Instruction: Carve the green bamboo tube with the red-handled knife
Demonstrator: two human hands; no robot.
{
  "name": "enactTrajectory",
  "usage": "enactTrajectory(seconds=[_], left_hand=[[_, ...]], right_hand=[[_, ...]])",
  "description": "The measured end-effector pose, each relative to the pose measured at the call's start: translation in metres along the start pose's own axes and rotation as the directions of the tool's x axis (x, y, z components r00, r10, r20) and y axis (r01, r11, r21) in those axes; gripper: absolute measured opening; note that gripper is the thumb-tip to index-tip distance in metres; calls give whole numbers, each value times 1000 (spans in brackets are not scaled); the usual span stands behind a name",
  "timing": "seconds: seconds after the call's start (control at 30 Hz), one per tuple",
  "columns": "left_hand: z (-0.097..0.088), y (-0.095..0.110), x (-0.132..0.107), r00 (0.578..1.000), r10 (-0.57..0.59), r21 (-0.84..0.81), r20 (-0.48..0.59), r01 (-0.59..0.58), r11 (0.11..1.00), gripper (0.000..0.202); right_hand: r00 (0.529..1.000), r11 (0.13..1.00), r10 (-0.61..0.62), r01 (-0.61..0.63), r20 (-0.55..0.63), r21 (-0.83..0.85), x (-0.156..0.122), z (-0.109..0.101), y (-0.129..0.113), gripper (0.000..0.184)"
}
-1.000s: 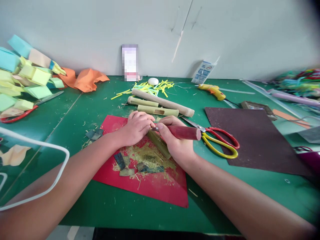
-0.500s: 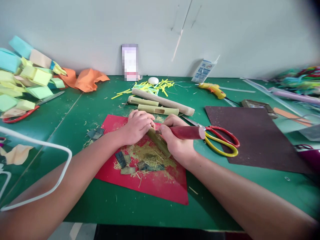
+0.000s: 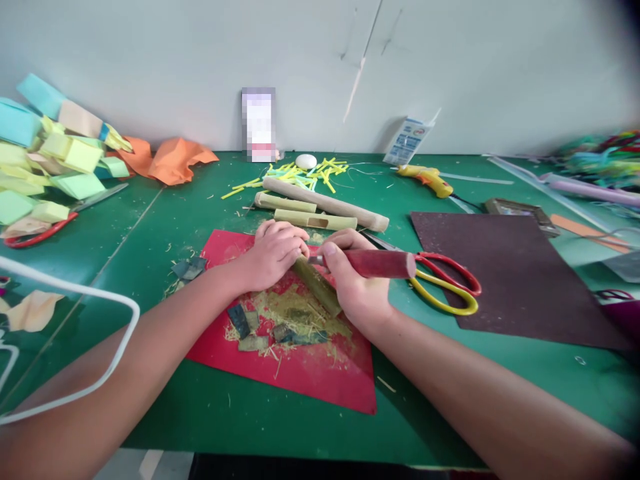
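My left hand (image 3: 277,252) is closed around the far end of a green bamboo tube (image 3: 317,288), which slants over a red sheet (image 3: 345,383). In my right hand (image 3: 357,287) is a carving tool with a red wooden handle (image 3: 383,263); its handle points right and its metal end meets the bamboo beside my left fingers. The tool's tip is hidden. Dark sandpaper pieces (image 3: 240,320), shavings and bamboo dust (image 3: 300,310) lie on the sheet below the tube.
Behind my hands lie cut bamboo tubes (image 3: 320,221) and a longer stick (image 3: 325,202). Scissors (image 3: 450,303) rest right of my right hand by a dark sheet (image 3: 500,280). Further back is a yellow glue gun (image 3: 425,180); folded papers (image 3: 55,153) fill the left, near a white wire frame (image 3: 133,320).
The tool's handle has shifted slightly right with my right hand, showing more metal near the bamboo. My left hand and the tube stay nearly in place.
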State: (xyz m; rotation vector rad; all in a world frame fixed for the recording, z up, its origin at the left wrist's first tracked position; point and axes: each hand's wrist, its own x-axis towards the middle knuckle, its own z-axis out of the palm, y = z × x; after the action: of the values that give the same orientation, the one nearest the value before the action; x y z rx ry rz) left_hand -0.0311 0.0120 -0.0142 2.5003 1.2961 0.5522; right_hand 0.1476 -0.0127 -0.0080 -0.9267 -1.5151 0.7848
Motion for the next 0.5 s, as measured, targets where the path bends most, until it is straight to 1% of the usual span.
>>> enactTrajectory(seconds=[0.13,0.5], left_hand=[[1,-1,0,1000,-7,-10,5,7,1000,41],[0,-1,0,1000,-15,-7,-7,14,1000,34]], right_hand=[[998,998,51,-50,33,-27,3,1,-1,18],[998,998,59,-57,32,-39,4,2,2,14]])
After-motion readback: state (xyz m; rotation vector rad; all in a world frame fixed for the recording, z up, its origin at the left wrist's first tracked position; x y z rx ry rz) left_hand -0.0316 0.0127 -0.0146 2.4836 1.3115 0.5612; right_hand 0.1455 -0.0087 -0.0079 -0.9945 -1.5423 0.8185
